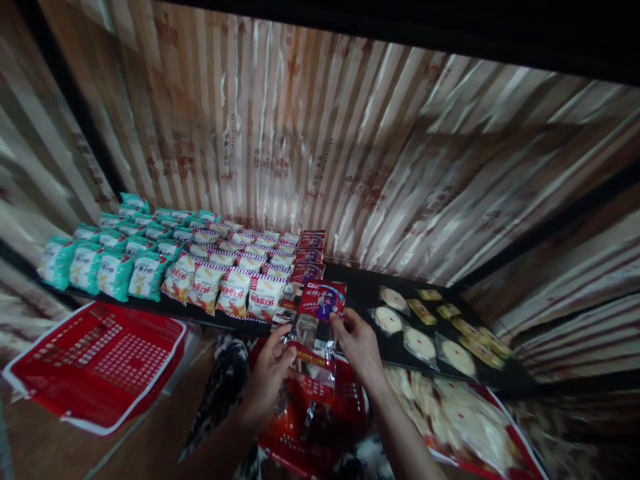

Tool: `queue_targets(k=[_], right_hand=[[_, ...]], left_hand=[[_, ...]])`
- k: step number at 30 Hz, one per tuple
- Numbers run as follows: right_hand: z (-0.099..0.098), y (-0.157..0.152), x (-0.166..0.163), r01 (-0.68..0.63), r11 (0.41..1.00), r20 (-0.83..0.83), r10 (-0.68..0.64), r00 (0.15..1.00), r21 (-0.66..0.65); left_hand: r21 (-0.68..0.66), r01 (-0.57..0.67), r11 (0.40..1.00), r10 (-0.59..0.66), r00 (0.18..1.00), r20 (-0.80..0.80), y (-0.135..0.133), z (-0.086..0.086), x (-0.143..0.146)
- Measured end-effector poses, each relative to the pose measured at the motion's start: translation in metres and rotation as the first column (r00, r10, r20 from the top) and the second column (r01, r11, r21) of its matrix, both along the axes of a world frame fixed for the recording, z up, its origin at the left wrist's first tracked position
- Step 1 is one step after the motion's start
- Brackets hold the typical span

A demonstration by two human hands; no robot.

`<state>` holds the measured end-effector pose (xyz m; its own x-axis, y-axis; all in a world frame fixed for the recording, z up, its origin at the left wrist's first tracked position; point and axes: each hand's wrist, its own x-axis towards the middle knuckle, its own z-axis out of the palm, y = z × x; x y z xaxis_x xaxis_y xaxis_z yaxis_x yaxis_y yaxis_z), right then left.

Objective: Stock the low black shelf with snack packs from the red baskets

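Observation:
A dark red snack packet [320,303] with a clear window hangs between my two hands, above a red basket in front of the shelf. My left hand [273,370] pinches its lower left edge. On its right side, the fingers of my right hand [357,337] are closed on the packet. Right behind it, a column of similar red packets [310,257] runs back along the shelf, partly hidden by the held one. To the left of that column stand rows of white snack bags [235,290] with red print.
Teal bags [115,273] fill the shelf's left end. Round white packaged discs [420,343] and small yellow packets [475,343] lie on the black shelf [357,283] at right. Below are an empty-looking red basket [100,367], a red basket [345,393] and a basket holding bagged discs [465,420].

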<state>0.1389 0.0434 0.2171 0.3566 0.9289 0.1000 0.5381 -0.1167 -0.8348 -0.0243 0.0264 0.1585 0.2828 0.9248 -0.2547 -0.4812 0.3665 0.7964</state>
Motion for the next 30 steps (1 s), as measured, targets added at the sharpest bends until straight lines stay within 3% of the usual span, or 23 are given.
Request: queue_targets(k=[6,17,30], right_hand=[[0.009,0.044,-0.002,0.062,0.998,0.275,-0.052,0.96,-0.028],[0.009,0.094,-0.003,0.082,0.991,0.347,-0.041,0.937,-0.102],[-0.004,0.112,-0.006,0.074,0.99,0.329,-0.032,0.944,-0.118]], left_hand=[[-0.132,-0.084,0.988,0.1,0.987,0.125,0.027,0.011,0.004],[-0.422,-0.16,0.893,0.257,0.948,0.185,0.063,0.015,0.01],[-0.388,-0.232,0.892,0.294,0.949,0.11,0.079,-0.008,0.012]])
